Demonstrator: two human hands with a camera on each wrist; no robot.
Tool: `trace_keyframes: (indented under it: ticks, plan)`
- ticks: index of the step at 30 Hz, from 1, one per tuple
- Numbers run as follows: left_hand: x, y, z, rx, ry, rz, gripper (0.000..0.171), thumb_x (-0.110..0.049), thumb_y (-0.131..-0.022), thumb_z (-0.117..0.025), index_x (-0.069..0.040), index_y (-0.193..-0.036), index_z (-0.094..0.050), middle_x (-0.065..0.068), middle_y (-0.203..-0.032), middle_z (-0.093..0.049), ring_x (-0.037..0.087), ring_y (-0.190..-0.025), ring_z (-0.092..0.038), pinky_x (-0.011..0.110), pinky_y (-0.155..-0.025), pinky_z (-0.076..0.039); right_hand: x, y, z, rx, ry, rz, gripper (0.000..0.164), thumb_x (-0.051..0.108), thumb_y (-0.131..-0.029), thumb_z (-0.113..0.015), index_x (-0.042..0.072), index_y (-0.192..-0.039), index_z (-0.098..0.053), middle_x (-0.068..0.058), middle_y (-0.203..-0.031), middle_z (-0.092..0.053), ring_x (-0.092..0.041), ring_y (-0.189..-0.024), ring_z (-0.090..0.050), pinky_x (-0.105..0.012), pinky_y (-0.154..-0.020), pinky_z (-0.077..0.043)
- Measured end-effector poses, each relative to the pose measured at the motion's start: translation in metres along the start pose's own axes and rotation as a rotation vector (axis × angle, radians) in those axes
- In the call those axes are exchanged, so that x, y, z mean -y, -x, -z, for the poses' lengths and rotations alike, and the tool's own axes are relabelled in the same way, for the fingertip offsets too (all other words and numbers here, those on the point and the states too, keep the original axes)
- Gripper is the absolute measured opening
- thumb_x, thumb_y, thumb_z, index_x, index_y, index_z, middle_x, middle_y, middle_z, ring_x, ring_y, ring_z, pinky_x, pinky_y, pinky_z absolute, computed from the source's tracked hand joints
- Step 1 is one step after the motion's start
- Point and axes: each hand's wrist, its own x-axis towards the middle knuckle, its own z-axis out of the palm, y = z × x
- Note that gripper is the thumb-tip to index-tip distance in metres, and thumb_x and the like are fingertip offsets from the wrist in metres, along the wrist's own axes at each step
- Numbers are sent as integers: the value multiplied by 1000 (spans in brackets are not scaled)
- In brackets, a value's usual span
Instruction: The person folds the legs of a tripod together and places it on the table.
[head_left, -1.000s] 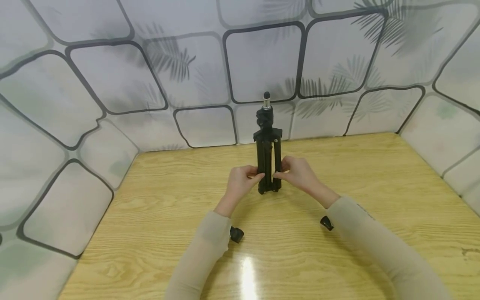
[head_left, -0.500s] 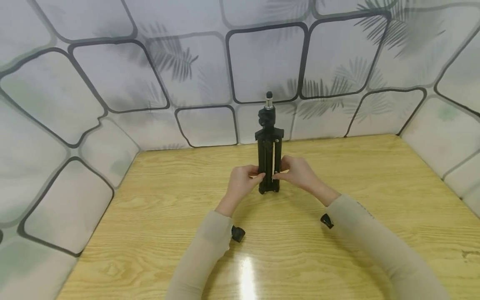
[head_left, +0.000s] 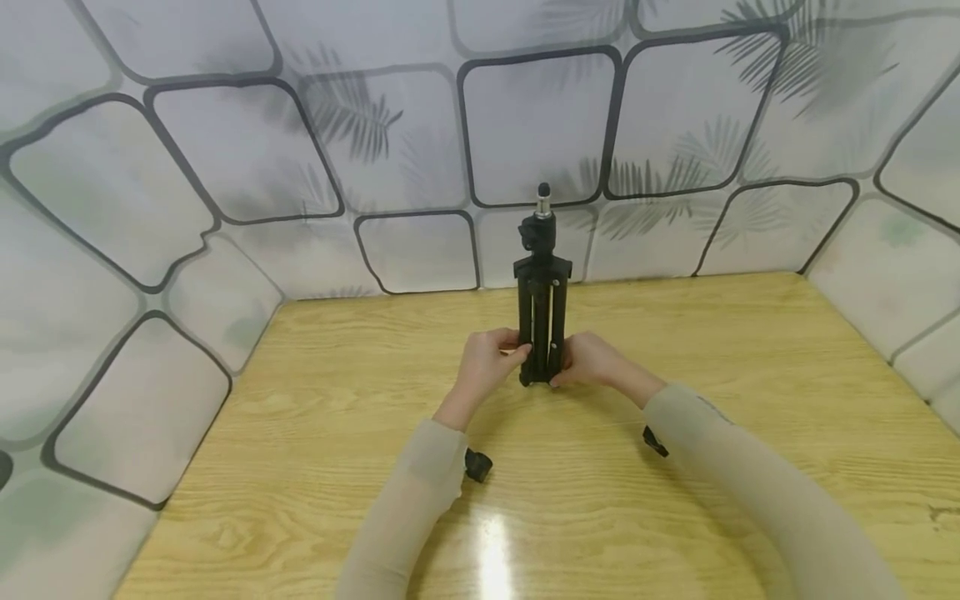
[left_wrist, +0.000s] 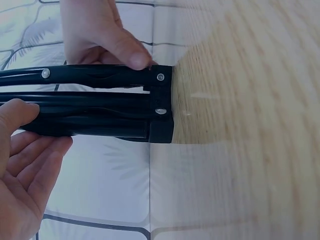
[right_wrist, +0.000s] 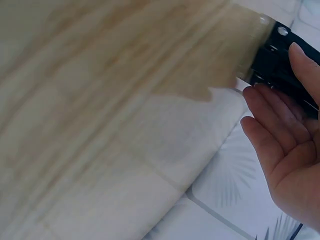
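Note:
A black folded tripod stand (head_left: 542, 304) with a silver tip on top stands upright on the wooden table, its legs drawn close together. My left hand (head_left: 482, 367) pinches the left leg between thumb and fingers, a little above the foot. On the other side, my right hand (head_left: 595, 363) holds the right leg low down, its thumb right at the bottom end. In the left wrist view, the leg ends (left_wrist: 161, 105) with their silver rivets show close up at the tabletop. The right wrist view has the thumb (right_wrist: 302, 62) on the black leg and fingers partly behind it.
A fabric wall with dark rounded outlines and leaf prints (head_left: 397, 133) rises behind and beside the wooden table (head_left: 360, 358). Small black devices sit by the left cuff (head_left: 477, 465) and the right cuff (head_left: 655, 442). Light glares on the front of the tabletop.
My right hand has slid down the right leg to its bottom end. The tripod's legs look closer together than a second ago. My left hand keeps its place on the left leg.

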Motion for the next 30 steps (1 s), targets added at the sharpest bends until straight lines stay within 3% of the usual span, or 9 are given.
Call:
trace_keyframes:
  ticks: [6,9,12,18,20,22,25,28,30]
  plan:
    - [0,-3,6,54,3,22,21,-15,-83,-63,1,-96,-66,9,-90,-66,17,-80,-63,19,-66,-50,-4,-2,-3,1,15,-1,21,18,-65,-78,4,-74,-66,1,-63,-63,-10,-57,-57,-28,-56,-48]
    - [-4,-6,16,41,24,28,23,-15,-83,-63,1,-99,-65,10,-92,-66,18,-84,-62,20,-67,-50,-4,-2,-5,7,20,2,23,21,-66,-78,4,-74,-66,2,-63,-63,-10,-57,-57,-28,-56,-48]
    - [-16,-12,31,-72,80,-24,22,-13,-83,-62,3,-98,-65,12,-92,-66,20,-83,-62,21,-66,-50,-3,-3,-5,4,34,-2,23,23,-66,-78,5,-72,-65,2,-62,-62,-10,-56,-56,-28,-56,-47]
    - [-57,-39,65,-419,163,-284,18,-8,-81,-63,6,-92,-64,15,-90,-65,20,-79,-62,20,-67,-50,-2,-3,-5,-6,67,-40,24,25,-66,-77,6,-67,-63,3,-58,-59,-11,-54,-53,-28,-54,-46]
    - [-73,-49,74,-460,150,-327,20,-10,-82,-63,6,-95,-63,14,-92,-65,18,-83,-61,20,-69,-49,-2,-3,-4,-5,72,-40,24,25,-66,-77,6,-66,-62,3,-58,-58,-11,-53,-53,-28,-53,-45]
    - [-87,-59,80,-439,122,-316,25,-15,-83,-63,4,-99,-62,12,-96,-64,16,-87,-60,20,-73,-47,-2,-3,-4,-2,80,-43,24,25,-66,-77,6,-65,-62,3,-57,-58,-11,-53,-52,-28,-52,-44]
    - [-104,-73,84,-340,111,-231,30,-22,-84,-63,-2,-105,-61,7,-102,-63,10,-93,-57,20,-79,-45,-2,-2,-2,6,93,-52,24,26,-66,-77,7,-64,-62,3,-56,-57,-11,-52,-51,-28,-52,-44]
    - [-114,-82,83,-255,167,-137,31,-23,-83,-63,-5,-109,-60,4,-103,-63,7,-93,-56,19,-80,-44,-2,-2,-3,14,101,-64,25,27,-67,-76,7,-64,-61,2,-55,-57,-11,-51,-50,-28,-51,-43]
    - [-117,-86,81,-232,235,-97,29,-20,-83,-64,-5,-107,-61,4,-100,-63,6,-90,-56,18,-79,-44,-2,-2,-5,9,99,-60,24,26,-68,-75,8,-62,-60,3,-54,-56,-11,-50,-49,-27,-50,-43]
